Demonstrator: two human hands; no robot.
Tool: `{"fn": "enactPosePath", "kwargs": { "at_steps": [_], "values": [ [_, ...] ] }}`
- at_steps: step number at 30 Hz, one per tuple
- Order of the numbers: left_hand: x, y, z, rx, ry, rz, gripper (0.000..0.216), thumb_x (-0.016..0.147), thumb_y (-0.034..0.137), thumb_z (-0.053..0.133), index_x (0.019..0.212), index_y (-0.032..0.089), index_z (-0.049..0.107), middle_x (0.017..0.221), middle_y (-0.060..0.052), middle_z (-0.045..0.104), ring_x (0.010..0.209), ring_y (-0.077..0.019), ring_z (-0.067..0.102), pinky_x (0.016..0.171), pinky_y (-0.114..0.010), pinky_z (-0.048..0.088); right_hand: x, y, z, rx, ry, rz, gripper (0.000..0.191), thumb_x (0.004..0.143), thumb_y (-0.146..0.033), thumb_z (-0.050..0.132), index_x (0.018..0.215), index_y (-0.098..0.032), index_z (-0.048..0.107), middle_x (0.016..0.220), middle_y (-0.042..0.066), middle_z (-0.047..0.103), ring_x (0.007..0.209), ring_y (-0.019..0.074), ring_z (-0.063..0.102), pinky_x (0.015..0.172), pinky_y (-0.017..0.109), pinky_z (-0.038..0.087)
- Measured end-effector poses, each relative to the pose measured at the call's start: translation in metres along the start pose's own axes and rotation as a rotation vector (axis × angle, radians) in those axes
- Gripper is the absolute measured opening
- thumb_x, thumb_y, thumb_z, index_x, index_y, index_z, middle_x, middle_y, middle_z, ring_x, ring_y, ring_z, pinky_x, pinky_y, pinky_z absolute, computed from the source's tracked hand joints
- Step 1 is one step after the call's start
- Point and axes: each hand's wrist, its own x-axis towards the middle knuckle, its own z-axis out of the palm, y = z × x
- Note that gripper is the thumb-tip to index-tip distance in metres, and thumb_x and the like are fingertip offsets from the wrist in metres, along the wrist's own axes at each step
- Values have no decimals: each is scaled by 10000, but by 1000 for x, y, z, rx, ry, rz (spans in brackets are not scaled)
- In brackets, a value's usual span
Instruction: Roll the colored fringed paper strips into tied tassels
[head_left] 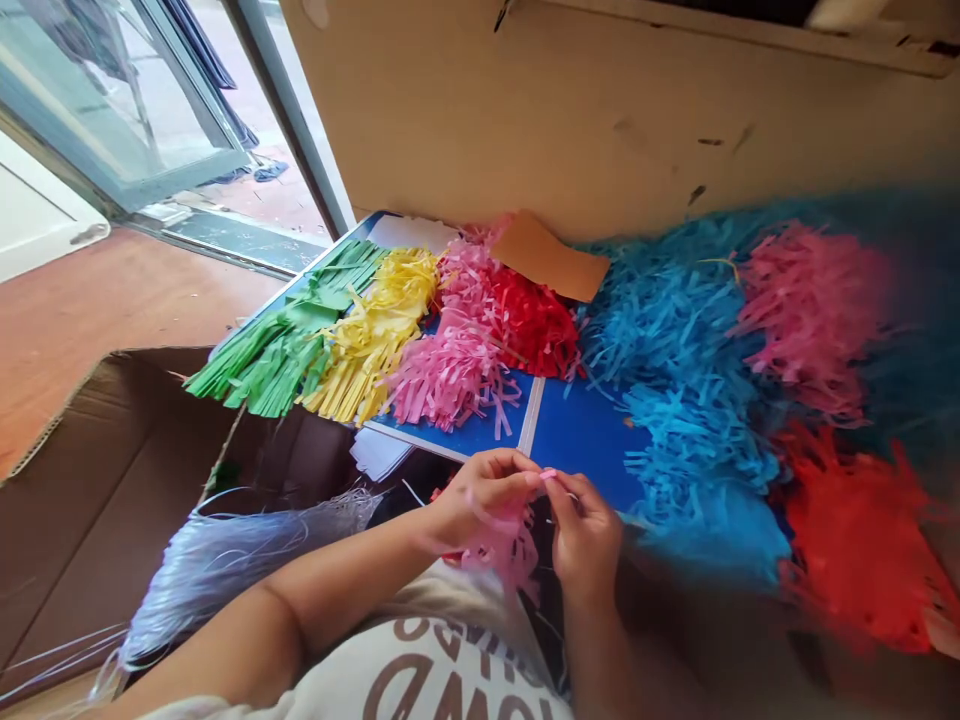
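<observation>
My left hand [487, 492] and my right hand [586, 525] meet close in front of my body, by the near edge of the blue table. Both pinch the twisted top of a pink paper tassel [510, 555], its cut strips hanging below my left hand. The fingertips of the two hands nearly touch at the pink twist. Beyond them on the table lie a pile of pink tassels [450, 370], red tassels [536, 325], yellow tassels [379, 340] and green tassels [292, 335]. Blue tassels [697, 440] are heaped to the right.
A bundle of pale plastic cord [225, 560] lies by an open cardboard box [112, 480] at left. More red fringe [855, 540] and pink fringe [814, 310] sit at right. An orange card [551, 257] rests on the tassels near the wall. A glass door [120, 90] stands open.
</observation>
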Motion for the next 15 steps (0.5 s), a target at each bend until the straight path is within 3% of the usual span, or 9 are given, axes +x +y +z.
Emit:
{"fn": "enactPosePath", "kwargs": {
  "at_steps": [4,8,12,13,15],
  "values": [
    [7,-2,-7,223,74,162,402,640,494,849,747,137,697,701,-18,668,630,-109,589,634,-229,471,5,-9,3,-136,8,-135,173,850,-338,645,830,-215,766,753,26,711,692,163,657,655,266,528],
    [7,-1,-15,562,46,464,281,811,443,724,762,167,706,780,-45,687,751,-161,636,722,-282,510,4,-9,6,-214,30,-235,152,870,-237,604,799,-209,736,721,16,693,669,142,657,626,233,525],
    [6,-2,-21,721,128,796,398,908,346,613,550,183,546,545,22,533,591,-121,531,746,-307,493,0,-8,6,-292,42,-373,142,872,-177,589,864,-208,728,740,19,697,678,136,656,638,231,535],
    [5,-2,-21,766,142,845,367,900,314,625,563,187,555,527,31,520,571,-117,516,742,-305,493,-1,-8,6,-297,42,-404,154,868,-160,579,878,-209,725,748,20,702,685,137,662,648,234,543],
    [5,-3,-20,869,107,879,147,878,244,652,738,206,678,637,9,629,646,-132,591,732,-292,516,-2,-9,5,-296,52,-448,188,853,-125,551,883,-213,714,763,23,712,705,143,677,670,244,559]
  ]
}}
